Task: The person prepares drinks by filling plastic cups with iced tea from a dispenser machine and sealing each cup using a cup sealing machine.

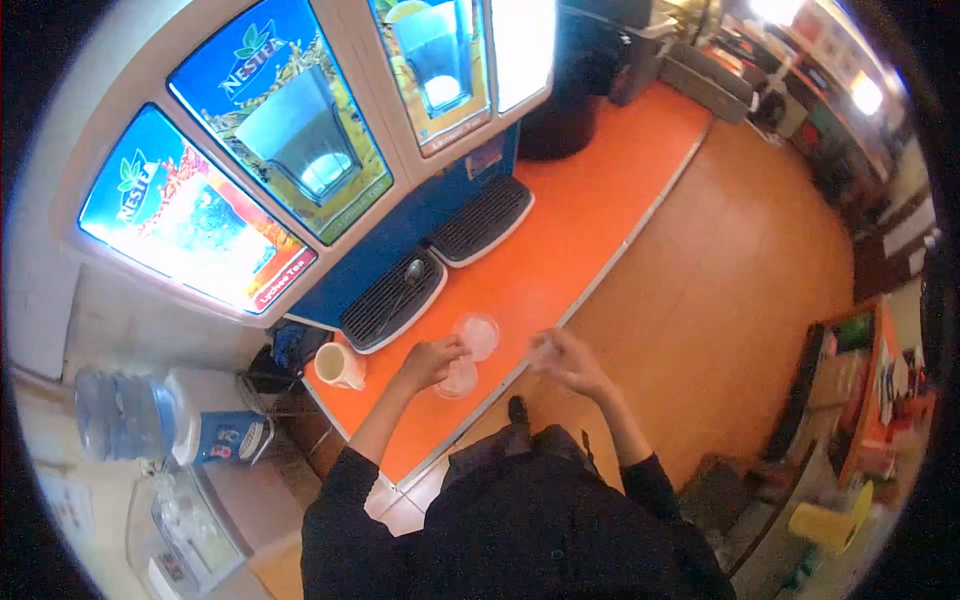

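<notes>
Two round, clear plastic pieces, which look like cups or lids, lie side by side on the orange counter: a farther one (480,337) and a nearer one (458,379). My left hand (432,363) is over their left edges, its fingers curled together; whether it pinches a rim is hidden. Off the counter's front edge, my right hand (570,364) hangs raised, its fingers bent and smeared by motion. A cream mug (339,366) stands upright to the left of my left hand.
Behind the counter (620,190) rises a lit drink dispenser (345,225) with two black drip trays, one (375,312) holding a spoon (413,272). A water bottle (120,415) sits on a cooler at left. Shelves (850,390) stand at right, with a yellow object (830,520).
</notes>
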Available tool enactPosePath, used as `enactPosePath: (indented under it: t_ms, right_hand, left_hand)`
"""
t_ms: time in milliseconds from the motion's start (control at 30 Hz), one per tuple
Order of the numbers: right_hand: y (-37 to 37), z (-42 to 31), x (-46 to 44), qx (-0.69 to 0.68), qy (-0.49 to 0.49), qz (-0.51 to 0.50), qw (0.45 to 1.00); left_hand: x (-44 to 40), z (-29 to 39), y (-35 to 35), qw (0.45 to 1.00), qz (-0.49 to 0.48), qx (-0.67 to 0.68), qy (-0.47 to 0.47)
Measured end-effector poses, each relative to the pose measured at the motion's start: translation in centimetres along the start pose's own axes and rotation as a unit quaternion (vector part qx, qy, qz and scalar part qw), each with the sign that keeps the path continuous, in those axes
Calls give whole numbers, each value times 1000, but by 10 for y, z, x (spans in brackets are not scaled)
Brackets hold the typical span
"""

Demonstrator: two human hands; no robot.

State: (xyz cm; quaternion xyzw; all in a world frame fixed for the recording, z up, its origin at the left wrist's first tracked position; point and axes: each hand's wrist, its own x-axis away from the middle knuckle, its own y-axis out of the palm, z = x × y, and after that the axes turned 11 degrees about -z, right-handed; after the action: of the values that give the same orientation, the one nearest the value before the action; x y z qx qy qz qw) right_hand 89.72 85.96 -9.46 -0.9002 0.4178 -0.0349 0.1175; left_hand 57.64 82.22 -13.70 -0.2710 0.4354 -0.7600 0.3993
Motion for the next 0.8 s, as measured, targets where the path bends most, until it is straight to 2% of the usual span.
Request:
enactPosePath:
  t_ms: [67,100,167,200,267,300,367,400,467,500,567,600,667,700,767,800]
  right_hand:
    - [12,-2,-30,-36,18,-181,983]
    - [16,5,-43,-37,10,-198,979]
    - [23,23,-65,140,-156,-258,943]
    - [23,25,-70,136,-164,-275,937]
    - [19,26,-79,160,-67,-356,918]
    - [15,27,-85,163,-74,-374,910]
    - [6,33,-95,193,-140,-365,900]
    - [1,34,-101,195,-147,-382,891]
    - [-9,38,-112,203,-166,-386,885]
    - [-14,35,-117,203,-171,-400,877]
    - [-24,21,-130,269,-162,-431,846]
    - [-27,15,-134,269,-167,-441,840]
    - [-29,2,-149,172,-185,-410,876]
    - [-26,-8,-161,174,-193,-419,870]
    - [-10,-31,-190,121,-165,-344,916]
    - [4,-46,-203,87,-196,-271,938]
  left_hand:
    - [4,8,-2,999,-21,17,-34]
    - [6,12,-7,999,-12,15,-50]
    - [14,27,-14,994,-46,-8,-97]
    - [18,31,-14,993,-38,-5,-116]
    - [23,42,-11,984,-6,-13,-176]
    - [25,48,-11,981,6,-8,-193]
    - [33,59,-7,950,75,77,-294]
    - [37,60,-2,944,87,81,-309]
    - [46,55,17,903,230,166,-323]
    - [50,50,27,896,240,169,-334]
    - [53,44,44,896,332,27,-294]
    - [51,50,46,890,338,27,-304]
    - [46,61,47,835,364,106,-398]
    - [44,64,51,828,374,104,-404]
    - [41,69,65,773,446,152,-424]
    - [39,74,69,766,456,148,-429]
